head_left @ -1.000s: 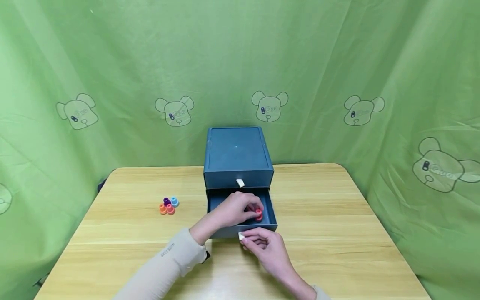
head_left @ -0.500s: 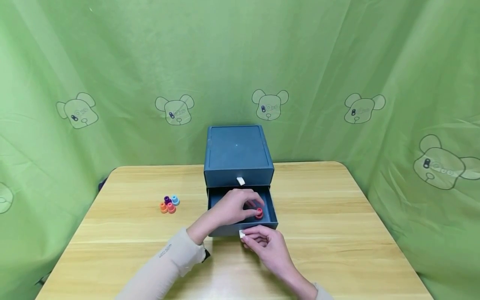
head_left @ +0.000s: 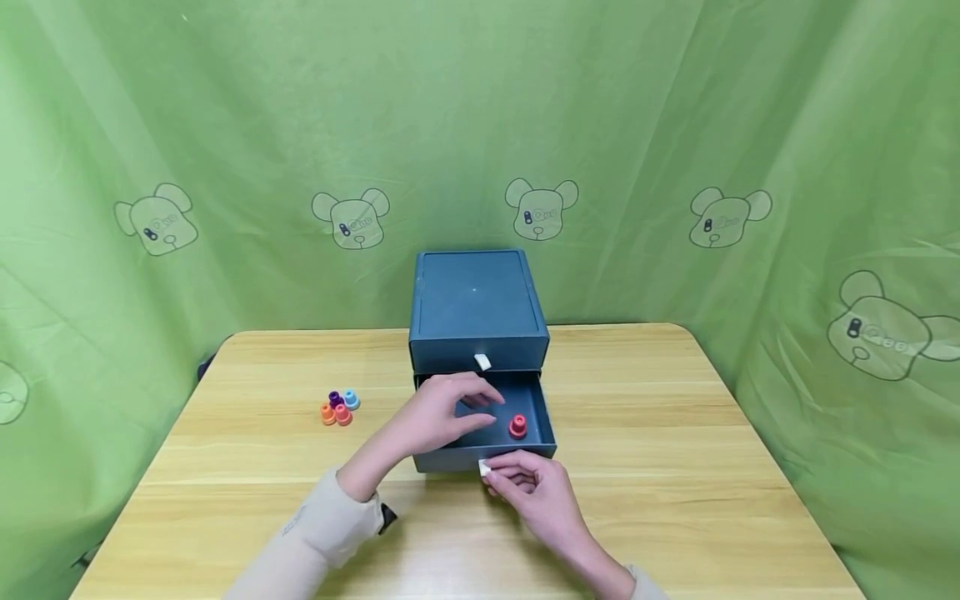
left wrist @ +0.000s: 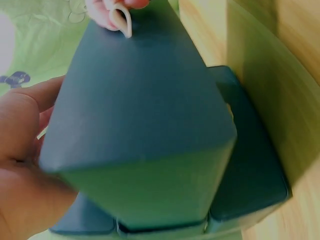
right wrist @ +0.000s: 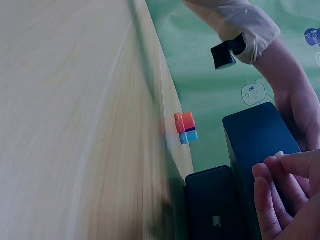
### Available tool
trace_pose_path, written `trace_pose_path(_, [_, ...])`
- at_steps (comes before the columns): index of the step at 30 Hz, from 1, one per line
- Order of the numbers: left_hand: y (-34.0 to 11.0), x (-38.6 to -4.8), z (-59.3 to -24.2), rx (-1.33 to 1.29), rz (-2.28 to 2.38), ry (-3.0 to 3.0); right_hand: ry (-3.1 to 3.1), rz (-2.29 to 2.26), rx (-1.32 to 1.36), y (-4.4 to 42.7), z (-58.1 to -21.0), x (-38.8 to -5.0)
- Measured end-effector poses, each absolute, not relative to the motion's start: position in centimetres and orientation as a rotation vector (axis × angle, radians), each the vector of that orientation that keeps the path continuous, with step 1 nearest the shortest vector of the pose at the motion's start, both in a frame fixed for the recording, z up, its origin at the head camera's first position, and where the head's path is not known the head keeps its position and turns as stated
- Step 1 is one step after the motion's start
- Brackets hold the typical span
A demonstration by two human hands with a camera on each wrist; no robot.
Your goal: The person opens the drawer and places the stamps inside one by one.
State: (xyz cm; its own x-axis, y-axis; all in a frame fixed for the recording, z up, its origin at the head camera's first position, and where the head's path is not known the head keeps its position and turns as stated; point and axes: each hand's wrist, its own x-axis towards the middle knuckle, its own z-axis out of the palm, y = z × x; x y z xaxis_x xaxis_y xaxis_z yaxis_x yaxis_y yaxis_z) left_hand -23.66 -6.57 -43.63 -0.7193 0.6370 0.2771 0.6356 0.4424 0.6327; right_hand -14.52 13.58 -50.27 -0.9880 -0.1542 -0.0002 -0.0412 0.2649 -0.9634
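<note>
A blue drawer cabinet stands at the back of the table, its lower drawer pulled out. Inside that drawer, near the right side, a small red stepped peg stands upright. My left hand hovers over the drawer's left part, fingers apart and holding nothing, a little left of the peg. The white pull tab on the drawer front is pinched between the thumb and fingers of my right hand. In the left wrist view, the drawer front hides part of my left hand.
Left of the cabinet, several similar pegs sit close together on the wooden table: orange, pink, purple and light blue. An upper drawer with a white tab is closed. Green cloth hangs behind.
My left hand has let go of the red peg and moved left and back from it. The peg stays in the drawer. My right hand keeps its pinch on the pull tab.
</note>
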Motion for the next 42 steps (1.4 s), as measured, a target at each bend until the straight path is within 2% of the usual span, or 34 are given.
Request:
trace_pose_path(12, [-13.0,-23.1,-43.7,1.047,1.286,2.776,2.418,-1.845,-0.154,13.4,-50.3,-14.5])
trace_pose_path(29, [-23.1,-23.0,-49.9,0.536,1.274,3.011,2.423,-1.857,-0.163,13.3,-50.3,-14.5])
trace_pose_path(42, [-25.7,-24.2,-51.9,0.464,1.208,3.039,2.410,-1.856,-0.164,13.3,-50.2,-14.5])
